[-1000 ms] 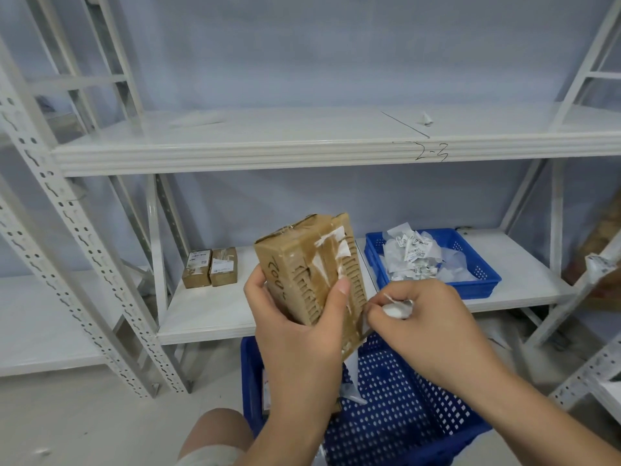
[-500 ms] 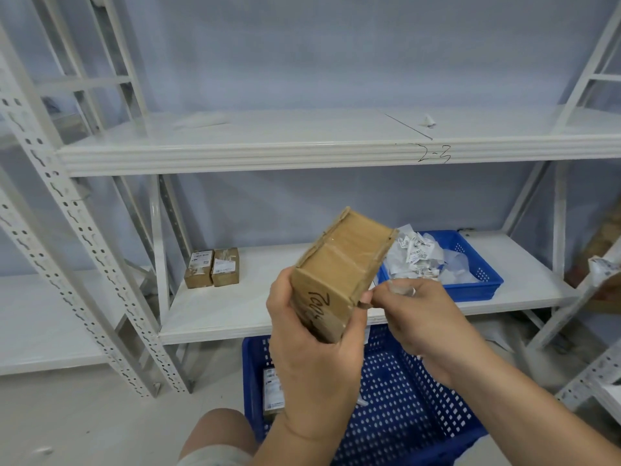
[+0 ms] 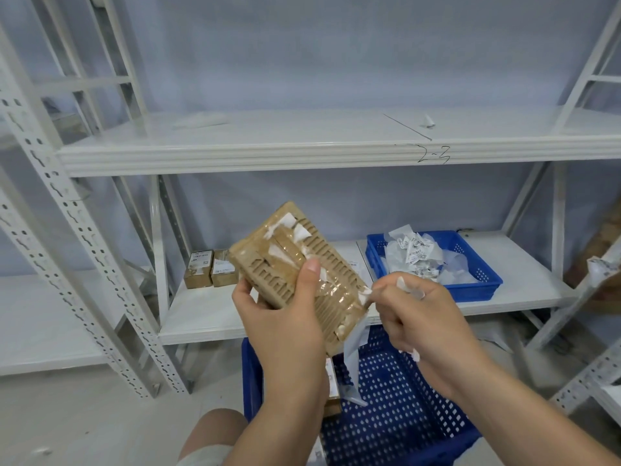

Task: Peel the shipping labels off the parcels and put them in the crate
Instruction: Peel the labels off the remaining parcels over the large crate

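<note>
While your left hand (image 3: 285,334) grips the parcel (image 3: 268,260) over the floor crate (image 3: 251,385), your right hand (image 3: 426,317) pinches a label scrap (image 3: 364,292) at its lower corner: peeling, looks nearly done. Next, pull low and steady; scraps likely go in the shelf crate (image 3: 484,284).

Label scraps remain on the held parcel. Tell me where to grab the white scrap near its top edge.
Pinch the white scrap by its pointed tip, coming from the right with the right hand; the left hand holds the parcel from the left, thumb across its face.
</note>
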